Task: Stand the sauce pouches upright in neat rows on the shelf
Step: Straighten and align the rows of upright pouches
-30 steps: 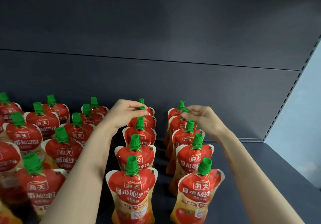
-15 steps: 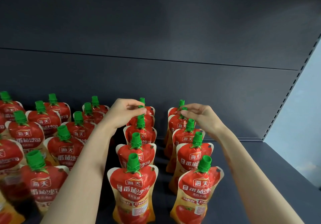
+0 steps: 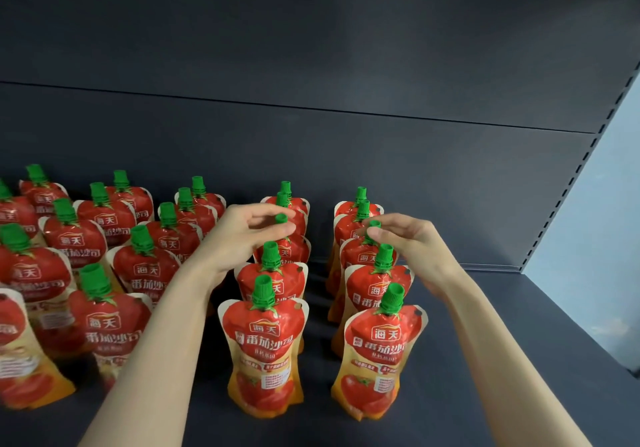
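Under us lies a dark grey shelf [image 3: 485, 360], and a dark back wall [image 3: 311, 48] stands behind it. We see lots of red sauce pouches with green caps standing up on the shelf. Two straight rows stand right in front of us. The left pouches [image 3: 145, 270] stand off to the left side, and they look a bit less even.

Our left hand [image 3: 242, 235] holds the green cap of the middle pouch [image 3: 281, 219] lightly between thumb and finger. That pouch is third from the near end of its row. Our right hand [image 3: 412, 242] pinches the cap of the right pouch [image 3: 358, 256], third in the right row.

A second ago our fingers hid both caps more. Now the caps peek out, and both pouches stand in line with their rows, much as they did. We think our grip is getting softer, so these two are nearly done. Next we could let go slowly, so they do not tip, and then tidy the left side.
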`<control>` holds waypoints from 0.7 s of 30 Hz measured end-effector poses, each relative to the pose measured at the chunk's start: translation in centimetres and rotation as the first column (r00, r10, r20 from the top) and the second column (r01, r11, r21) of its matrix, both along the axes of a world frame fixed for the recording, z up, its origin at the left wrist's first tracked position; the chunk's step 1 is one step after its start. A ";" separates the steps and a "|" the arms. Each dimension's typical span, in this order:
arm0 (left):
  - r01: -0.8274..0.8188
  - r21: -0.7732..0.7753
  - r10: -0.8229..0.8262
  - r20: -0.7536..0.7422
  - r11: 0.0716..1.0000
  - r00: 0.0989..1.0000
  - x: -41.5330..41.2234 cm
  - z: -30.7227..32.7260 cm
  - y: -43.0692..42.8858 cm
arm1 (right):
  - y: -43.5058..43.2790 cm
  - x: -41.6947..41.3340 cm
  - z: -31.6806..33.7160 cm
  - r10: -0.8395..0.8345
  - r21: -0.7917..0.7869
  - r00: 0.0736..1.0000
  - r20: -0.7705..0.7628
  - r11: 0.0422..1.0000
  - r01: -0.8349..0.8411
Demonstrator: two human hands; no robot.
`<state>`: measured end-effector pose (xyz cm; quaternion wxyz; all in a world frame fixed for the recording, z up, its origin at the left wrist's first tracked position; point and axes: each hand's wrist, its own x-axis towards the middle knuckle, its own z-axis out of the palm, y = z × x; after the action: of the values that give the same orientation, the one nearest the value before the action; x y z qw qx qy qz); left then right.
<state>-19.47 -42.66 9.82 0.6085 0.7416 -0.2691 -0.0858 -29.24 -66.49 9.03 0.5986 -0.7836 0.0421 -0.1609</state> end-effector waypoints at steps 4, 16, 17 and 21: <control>-0.012 -0.013 0.012 0.009 1.000 1.000 0.5 0.2 0.1 | 0.1 0.3 0.0 0.029 0.068 1.000 -0.004 0.997 -0.029; -0.023 -0.081 0.027 0.050 0.996 0.998 1.1 -0.6 0.3 | 1.0 0.7 0.8 0.067 0.064 0.994 -0.082 0.996 -0.062; -0.023 -0.088 0.027 0.048 0.996 0.998 1.0 -0.7 0.2 | 1.1 0.5 0.9 0.071 0.073 0.993 -0.090 0.995 -0.064; -0.024 -0.094 0.028 0.039 0.995 0.999 1.1 -1.0 0.2 | 1.4 0.2 1.1 0.065 0.073 0.992 -0.109 0.996 -0.057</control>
<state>-18.36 -42.42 8.79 0.6380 0.7175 -0.2752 -0.0502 -29.00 -65.10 10.10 0.6268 -0.7711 0.0569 -0.0969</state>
